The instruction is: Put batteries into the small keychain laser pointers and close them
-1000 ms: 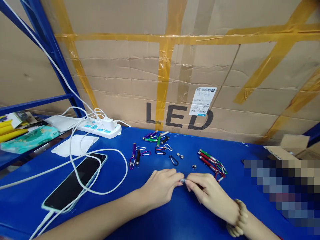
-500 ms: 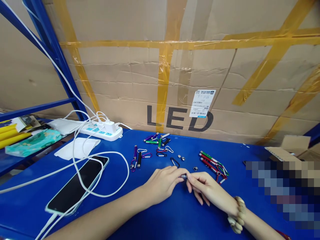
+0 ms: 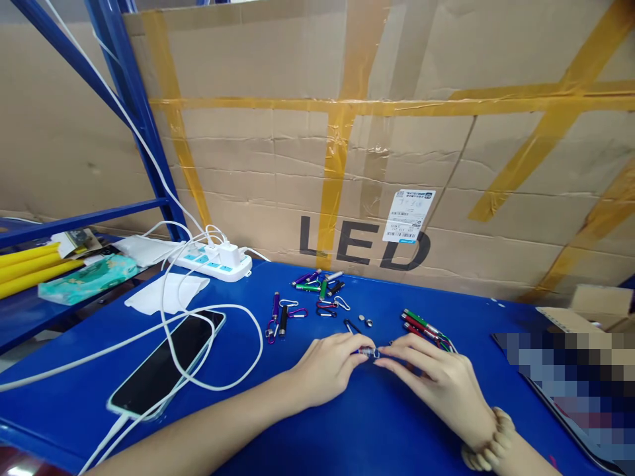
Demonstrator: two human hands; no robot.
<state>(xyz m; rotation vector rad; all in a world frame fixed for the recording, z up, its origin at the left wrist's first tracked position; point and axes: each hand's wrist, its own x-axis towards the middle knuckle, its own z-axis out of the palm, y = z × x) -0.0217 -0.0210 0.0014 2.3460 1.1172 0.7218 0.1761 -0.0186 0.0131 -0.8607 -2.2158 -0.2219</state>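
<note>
My left hand (image 3: 325,370) pinches a small ribbed silver part (image 3: 367,352), like a spring or a threaded end, poking out past the fingertips. The rest of what it holds is hidden inside the fingers. My right hand (image 3: 431,377), wearing a beaded bracelet, closes thumb and forefinger at the outer end of that part, where a tiny metal loop shows. Just behind the left hand lies a dark carabiner clip (image 3: 351,326). Two small silver discs or caps (image 3: 365,320) rest beyond it. Red and green pen-shaped lights (image 3: 419,322) lie behind the right hand, partly covered.
Several purple, green and black small lights (image 3: 317,283) with clips lie farther back. At left are a phone (image 3: 169,363), looping white cable (image 3: 258,330), white paper (image 3: 169,293) and a power strip (image 3: 218,264). A large cardboard box (image 3: 278,165) stands behind; a small box (image 3: 590,311) is at right.
My right hand has turned and shifted right, its thumb and forefinger now at the end of the ribbed part, more of which shows. It covers where a small metal ring lay. The view has tilted slightly.
</note>
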